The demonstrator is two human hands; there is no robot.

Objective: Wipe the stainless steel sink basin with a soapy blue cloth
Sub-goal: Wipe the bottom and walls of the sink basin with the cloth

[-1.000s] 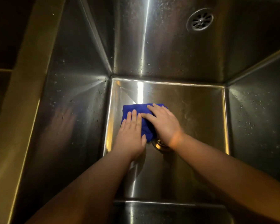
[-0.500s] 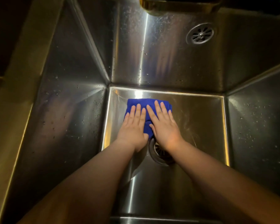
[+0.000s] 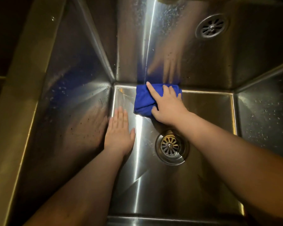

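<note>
A folded blue cloth (image 3: 144, 100) lies on the floor of the deep stainless steel sink basin (image 3: 207, 108), pushed against the foot of the far wall. My right hand (image 3: 167, 106) presses down on the cloth's right half, index finger stretched toward the wall, thumb at the cloth's near edge. My left hand (image 3: 119, 133) rests flat and open on the bare basin floor at its left edge, off the cloth, fingers together and pointing away from me. The far wall mirrors the right hand and the cloth.
The round floor drain strainer (image 3: 170, 146) sits just below my right wrist, uncovered. An overflow grille (image 3: 211, 27) is high on the far wall at the right. Water droplets speckle the left wall (image 3: 75, 101) and right wall (image 3: 265, 118). A brass-coloured edge shows at top centre.
Both hands were on the cloth. My left hand has come off it and slid left onto the bare floor. My right hand pushed the cloth up to the far wall, uncovering the drain.
</note>
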